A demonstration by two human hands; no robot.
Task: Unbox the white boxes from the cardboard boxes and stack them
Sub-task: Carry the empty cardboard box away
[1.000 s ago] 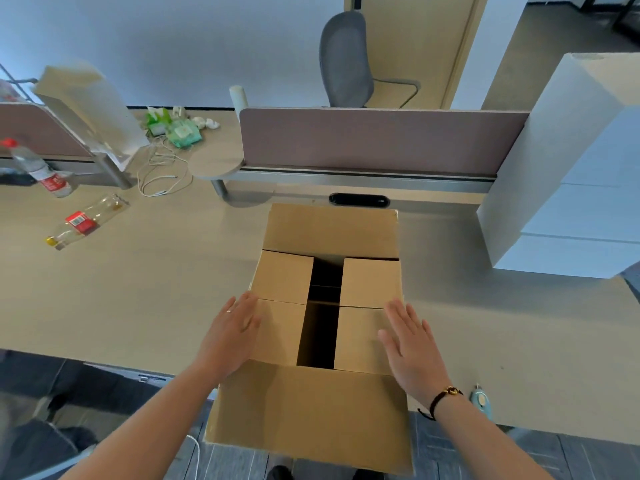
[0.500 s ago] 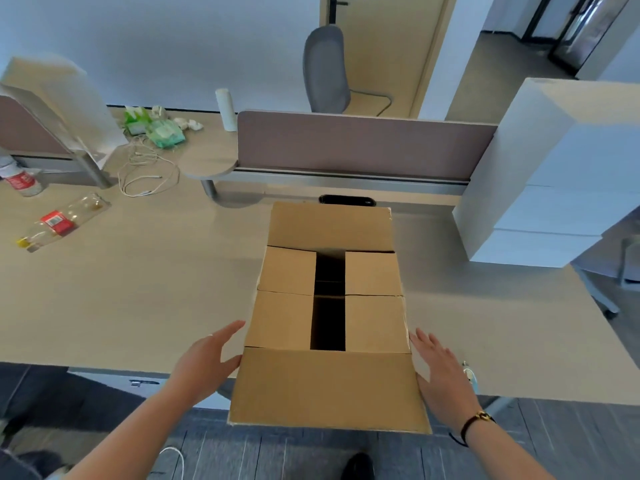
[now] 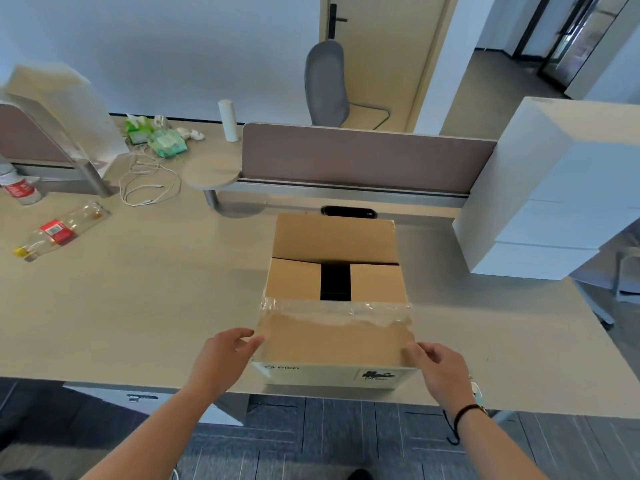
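You stand at a pale wood-grain desk [image 3: 138, 306] with a brown corrugated cardboard box [image 3: 334, 306] squared in front of you at the near edge, its long axis running away from you toward the mauve fabric divider [image 3: 363, 157]. The near flap is folded over the top, a crinkled strip of clear tape along its far edge; the far flap stands open, and two inner flaps lie flat with a dark slot between them. Your left hand [image 3: 221, 362] pinches the near flap's left corner, fingers curled at its edge. Your right hand [image 3: 440, 368], a dark cord at the wrist, grasps the flap's right corner the same way. To the right, smooth matte white boxes [image 3: 554, 202] sit stacked on the desk's far right edge. A clear plastic bottle [image 3: 59, 230] lies on its side at far left.
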